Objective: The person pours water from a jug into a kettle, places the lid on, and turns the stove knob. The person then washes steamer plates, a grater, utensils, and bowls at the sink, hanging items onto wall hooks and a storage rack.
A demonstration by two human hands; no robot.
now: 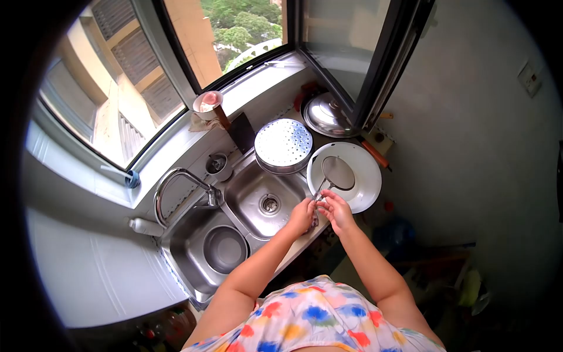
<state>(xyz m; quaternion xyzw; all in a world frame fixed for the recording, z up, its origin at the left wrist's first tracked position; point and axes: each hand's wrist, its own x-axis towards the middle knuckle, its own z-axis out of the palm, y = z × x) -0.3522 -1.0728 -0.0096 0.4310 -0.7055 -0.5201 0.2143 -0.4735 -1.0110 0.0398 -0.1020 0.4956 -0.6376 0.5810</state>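
A round fine-mesh strainer [338,172] is over the white enamel basin [368,186] at the right of the sink. Its thin handle runs down toward my two hands, which are close together at the basin's near left edge. My left hand [302,216] is closed around something small and dark at the handle's end, too small to make out. Beside it, my right hand [335,211] has its fingers bent and partly spread near the handle; whether they grip it is unclear.
The double sink [267,182] has a metal bowl [226,249] in its left basin and a curved faucet [176,173] behind. Further back are a perforated steamer [284,144], a cleaver [240,132], a lidded pan [329,114], a cup [219,169] and an open window [358,58].
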